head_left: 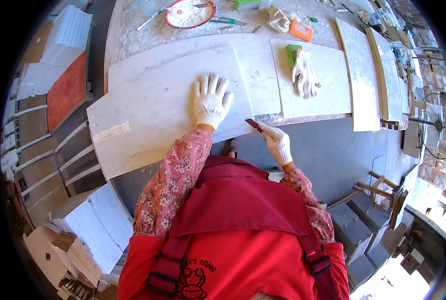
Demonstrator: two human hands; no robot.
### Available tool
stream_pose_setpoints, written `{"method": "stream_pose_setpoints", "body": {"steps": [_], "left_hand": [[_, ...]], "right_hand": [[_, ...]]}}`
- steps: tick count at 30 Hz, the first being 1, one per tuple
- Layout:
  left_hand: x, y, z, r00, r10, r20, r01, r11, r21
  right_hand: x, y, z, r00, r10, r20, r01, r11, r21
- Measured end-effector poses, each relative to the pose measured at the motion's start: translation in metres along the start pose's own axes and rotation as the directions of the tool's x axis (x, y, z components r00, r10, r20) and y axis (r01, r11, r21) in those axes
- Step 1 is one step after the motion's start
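Observation:
A large glossy white marble slab (pixel 148 115) lies before me, its near edge overhanging the bench. My left hand (pixel 211 101), in a white knitted glove, rests flat on it near the right end with fingers spread. My right hand (pixel 278 145), gloved alike, is closed around a narrow dark red flat tool (pixel 253 125). The tool's tip is beside the slab's right edge; whether it touches cannot be told. Another slab (pixel 260 70) shows underneath and beyond. To the right, an empty white glove (pixel 305 75) lies partly over a green block (pixel 292 54) on a further slab (pixel 328 87).
At the bench's far side are a red-rimmed bowl (pixel 189 13) of white paste, a green-handled blade tool (pixel 227 21), a crumpled glove (pixel 278 20) and an orange block (pixel 300 31). Stacked white slabs (pixel 100 225) stand at left. A fan (pixel 437 124) stands at right.

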State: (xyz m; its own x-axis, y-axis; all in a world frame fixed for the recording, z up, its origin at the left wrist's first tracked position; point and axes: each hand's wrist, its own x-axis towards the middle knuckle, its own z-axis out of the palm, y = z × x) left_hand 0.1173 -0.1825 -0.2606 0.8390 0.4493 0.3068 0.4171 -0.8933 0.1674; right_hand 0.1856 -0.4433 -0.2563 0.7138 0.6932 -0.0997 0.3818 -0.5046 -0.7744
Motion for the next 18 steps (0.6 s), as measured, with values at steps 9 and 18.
{"method": "stream_pose_setpoints", "body": {"steps": [9,18], "left_hand": [[0.0,0.001,0.0,1.0,0.012,0.001,-0.012,0.999,0.03],[-0.001,-0.002,0.001,1.0,-0.004,0.011,0.004,1.0,-0.015]], "right_hand": [[-0.02,-0.042,0.04,0.989,-0.14,0.057,0.148,0.969,-0.197],[-0.025,-0.034,0.016,0.924,0.201,-0.326,-0.205,0.979,0.022]]}}
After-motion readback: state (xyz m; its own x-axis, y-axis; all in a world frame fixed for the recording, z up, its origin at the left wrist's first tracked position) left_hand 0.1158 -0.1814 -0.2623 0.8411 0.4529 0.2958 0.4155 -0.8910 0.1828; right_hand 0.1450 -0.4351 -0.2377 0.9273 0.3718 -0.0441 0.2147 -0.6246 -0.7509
